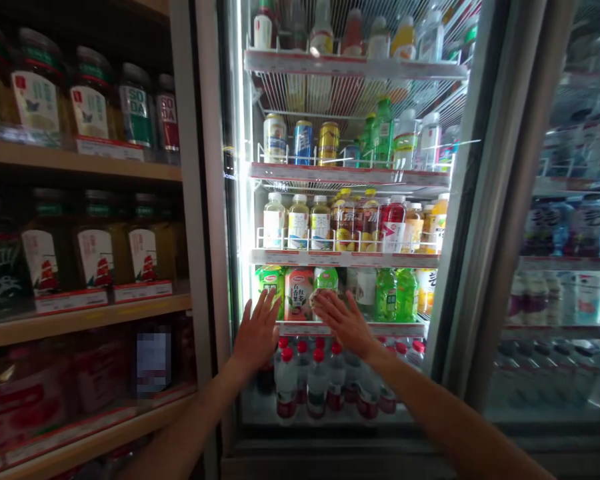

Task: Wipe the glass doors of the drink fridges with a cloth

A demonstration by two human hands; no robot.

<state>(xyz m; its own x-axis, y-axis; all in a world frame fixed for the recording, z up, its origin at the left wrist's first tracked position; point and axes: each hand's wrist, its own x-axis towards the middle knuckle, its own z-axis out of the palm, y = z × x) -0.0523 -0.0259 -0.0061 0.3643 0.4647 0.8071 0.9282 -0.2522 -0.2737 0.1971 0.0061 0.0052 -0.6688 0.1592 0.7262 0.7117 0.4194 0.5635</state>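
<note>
My left hand point(259, 335) is raised in front of a lit drinks fridge point(340, 258), its palm forward and fingers spread, with nothing in it. To its right, my right hand point(346, 325) reaches out with its fingers angled left. A small crumpled pale-brown cloth point(318, 300) shows at its fingertips, mostly hidden under the hand. Both hands appear to be at the glass door, though actual contact is hard to make out. Behind them are a green drink carton point(269, 277), a pinkish-red drink carton point(299, 293) and green bottles point(386, 295).
Wooden shelves point(80, 160) with dark tea and soda bottles run along the left. Red-capped water bottles point(317, 380) fill the fridge bottom. A metal door frame point(505, 220) rises at right, beside another glass-fronted fridge with bottles point(545, 367).
</note>
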